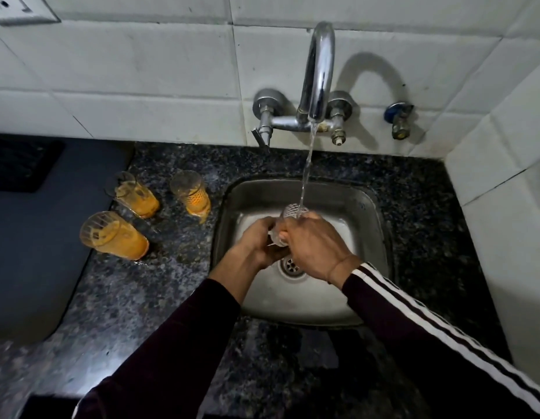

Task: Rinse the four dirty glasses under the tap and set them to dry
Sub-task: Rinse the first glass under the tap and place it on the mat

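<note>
Reaching in from the bottom edge, two dark sleeves are seen, the right one (438,325) striped white. Over the steel sink (365,207), a clear glass (288,220) is gripped by both hands: the left hand (256,243) is curled round its lower part, the right hand (315,246) is wrapped over its side, fingers closed on it. The glass is held tilted above the drain (291,266), with its rim placed under the water stream (308,164). On the speckled granite counter (159,297), left of the sink, three dirty glasses are stood, all coated orange: the nearest glass (114,235), a back-left glass (135,195) and a back-right glass (190,192) nearest the sink. A dark mat (35,237) is laid further left. At the tiled wall (141,71), a chrome tap (318,71) is mounted and running, with a small valve (398,119) fitted to its right.
</note>
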